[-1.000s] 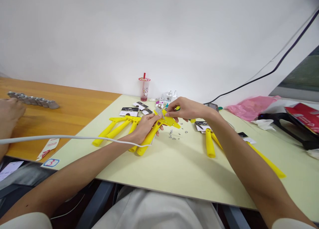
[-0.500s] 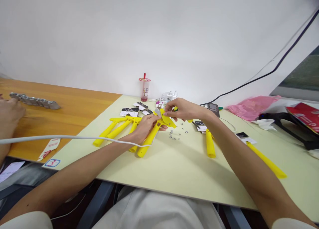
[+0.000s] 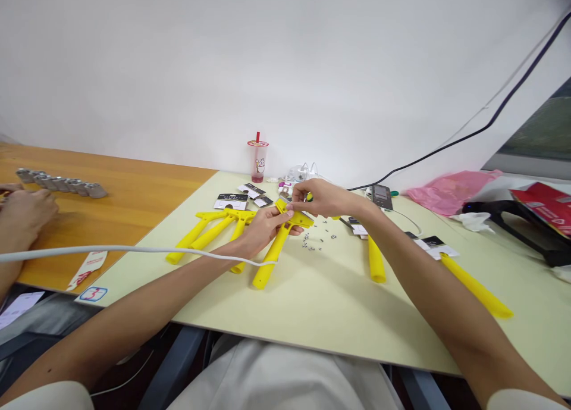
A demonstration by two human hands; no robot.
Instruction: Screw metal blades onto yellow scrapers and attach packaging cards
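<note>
My left hand [image 3: 264, 228] is closed around the neck of a yellow scraper [image 3: 269, 264], just below its wide head, with the handle slanting down toward me. At that head, the fingertips of my right hand [image 3: 321, 197] pinch the upper side, close to my left thumb. A small yellow-green and black piece [image 3: 309, 197] shows inside my right hand; most of it is hidden, so its kind cannot be told. Several small metal screws or nuts [image 3: 307, 243] lie scattered on the table just right of the scraper head.
More yellow scrapers [image 3: 212, 234] lie at left, and yellow handles [image 3: 377, 261] at right. Black-and-white cards [image 3: 231, 202], a drink cup [image 3: 257, 160] and a pink bag [image 3: 450, 193] stand farther back. A white cable [image 3: 134, 246] crosses my left forearm. Another person's hand [image 3: 31, 210] is beside metal parts [image 3: 62, 182].
The yellow plate that stood raised at the scraper's head now lies flat along it. The handle has swung slightly right, and my right hand has shifted a little left.
</note>
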